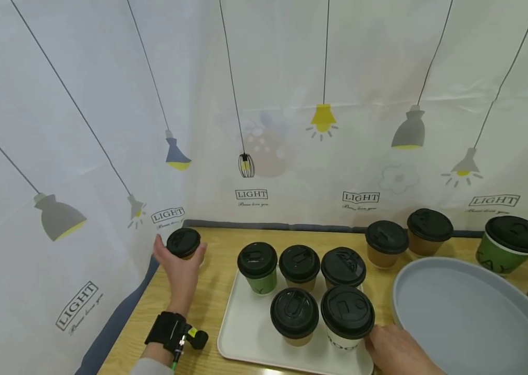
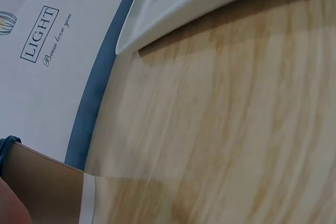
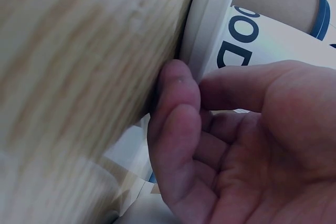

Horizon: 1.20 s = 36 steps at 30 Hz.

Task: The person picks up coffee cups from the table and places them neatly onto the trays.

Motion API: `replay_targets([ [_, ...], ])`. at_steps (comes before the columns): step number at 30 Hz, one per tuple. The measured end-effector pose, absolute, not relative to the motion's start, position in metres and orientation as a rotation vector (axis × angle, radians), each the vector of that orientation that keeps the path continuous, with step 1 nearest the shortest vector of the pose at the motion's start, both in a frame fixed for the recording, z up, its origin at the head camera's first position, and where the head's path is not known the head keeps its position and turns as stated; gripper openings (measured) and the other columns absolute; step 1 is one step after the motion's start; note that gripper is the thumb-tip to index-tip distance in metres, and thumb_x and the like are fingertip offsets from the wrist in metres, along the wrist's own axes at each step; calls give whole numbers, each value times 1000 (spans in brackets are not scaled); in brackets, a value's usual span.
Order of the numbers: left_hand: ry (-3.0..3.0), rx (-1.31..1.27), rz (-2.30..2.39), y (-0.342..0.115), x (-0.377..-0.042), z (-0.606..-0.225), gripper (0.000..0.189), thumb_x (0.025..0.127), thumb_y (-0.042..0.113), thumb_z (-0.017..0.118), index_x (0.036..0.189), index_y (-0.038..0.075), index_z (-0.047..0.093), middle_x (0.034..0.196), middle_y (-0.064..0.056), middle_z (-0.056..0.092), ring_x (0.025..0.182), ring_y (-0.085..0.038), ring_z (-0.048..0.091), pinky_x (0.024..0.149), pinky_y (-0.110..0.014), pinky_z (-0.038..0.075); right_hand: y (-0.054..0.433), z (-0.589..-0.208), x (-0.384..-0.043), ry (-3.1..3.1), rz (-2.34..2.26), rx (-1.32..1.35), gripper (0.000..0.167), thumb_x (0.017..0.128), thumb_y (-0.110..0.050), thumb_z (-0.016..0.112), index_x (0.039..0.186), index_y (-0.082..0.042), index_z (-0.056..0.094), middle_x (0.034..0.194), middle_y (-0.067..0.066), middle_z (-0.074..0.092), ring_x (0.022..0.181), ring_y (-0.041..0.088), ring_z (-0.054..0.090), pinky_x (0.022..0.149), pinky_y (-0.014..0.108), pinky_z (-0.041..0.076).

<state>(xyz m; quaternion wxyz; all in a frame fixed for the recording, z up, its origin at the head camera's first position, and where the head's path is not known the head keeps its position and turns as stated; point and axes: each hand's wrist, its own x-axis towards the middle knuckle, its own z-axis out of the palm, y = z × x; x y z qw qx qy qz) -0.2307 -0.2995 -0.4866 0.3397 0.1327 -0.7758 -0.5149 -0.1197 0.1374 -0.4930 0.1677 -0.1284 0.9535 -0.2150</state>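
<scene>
At the back left of the table, my left hand (image 1: 181, 271) holds a brown paper coffee cup (image 2: 47, 187) by its sides, thumb and fingers around it under the black lid (image 1: 183, 241). The cup stands upright with its base close to the wood. My right hand (image 1: 400, 349) grips the right edge of a white tray (image 1: 245, 338), fingertips low at the rim and thumb against it in the right wrist view. Several lidded cups stand on this tray, including a green cup (image 1: 263, 284) at its back left and a white lettered cup (image 1: 343, 342) beside my right hand.
A round grey tray (image 1: 470, 317) lies to the right of the white one. Behind and beside it stand brown cups (image 1: 381, 255) and a large green cup (image 1: 498, 255). A white printed curtain (image 1: 292, 156) hangs along the back and left edges of the table.
</scene>
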Motion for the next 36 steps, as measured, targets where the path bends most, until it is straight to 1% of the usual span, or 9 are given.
replay_targets([
  [3, -2028, 372, -1347, -300, -235, -490, 120, 83, 31, 89, 167, 23, 3, 166, -14, 6, 154, -34, 15, 121, -59, 23, 138, -493, -120, 2726, -587, -374, 19, 97, -6, 67, 80, -11, 60, 61, 2, 49, 56, 19, 53, 55, 40, 46],
  [5, -2030, 390, -1356, -301, -238, -492, 123, 83, 29, 90, 167, 23, 0, 167, -15, 4, 155, -34, 12, 122, -59, 21, 138, -493, -120, 2722, -580, -366, 19, 97, -6, 66, 80, -11, 60, 62, 2, 50, 57, 19, 53, 55, 41, 47],
  [9, -2025, 428, -1382, -304, -241, -496, 127, 82, 29, 91, 167, 23, -3, 168, -16, 0, 156, -36, 8, 123, -59, 18, 138, -493, -121, 2708, -583, -354, 18, 98, -6, 66, 82, -11, 60, 62, 2, 49, 57, 19, 52, 55, 39, 46],
  [14, -2026, 466, -1421, -307, -243, -501, 130, 81, 31, 91, 167, 16, -6, 169, -18, 0, 157, -36, 6, 125, -58, 13, 138, -493, -120, 2715, -596, -362, 20, 97, -5, 67, 79, -11, 58, 60, 2, 47, 55, 19, 49, 54, 37, 41],
  [18, -2007, 464, -1487, -307, -245, -504, 133, 81, 33, 91, 166, 13, -10, 170, -20, 3, 157, -35, 9, 126, -55, 13, 137, -494, -121, 2706, -603, -363, 21, 97, -5, 67, 79, -11, 58, 60, 2, 47, 55, 19, 48, 54, 36, 40],
  [22, -1985, 471, -1542, -308, -248, -508, 134, 81, 32, 91, 165, 13, -12, 169, -22, 6, 156, -35, 15, 126, -51, 15, 137, -494, -121, 2714, -604, -367, 21, 96, -5, 67, 79, -12, 58, 60, 2, 47, 55, 19, 48, 54, 37, 40],
  [26, -1946, 500, -1591, -307, -250, -509, 131, 82, 24, 91, 164, 12, -10, 167, -24, 16, 153, -36, 24, 125, -49, 19, 137, -492, -120, 2716, -603, -373, 21, 97, -5, 67, 79, -12, 57, 60, 2, 47, 55, 19, 47, 54, 36, 40],
  [29, -1920, 524, -1620, -307, -250, -509, 129, 83, 20, 90, 164, 13, -10, 166, -25, 19, 151, -37, 28, 125, -50, 21, 137, -491, -119, 2710, -605, -372, 22, 97, -5, 67, 79, -12, 57, 60, 2, 46, 54, 19, 46, 54, 35, 39],
  [36, -1913, 576, -1633, -306, -252, -513, 126, 83, 23, 89, 164, 12, -6, 163, -27, 25, 149, -41, 31, 124, -51, 21, 137, -490, -119, 2713, -578, -365, 18, 97, -6, 67, 82, -11, 59, 61, 2, 48, 56, 19, 50, 55, 38, 43],
])
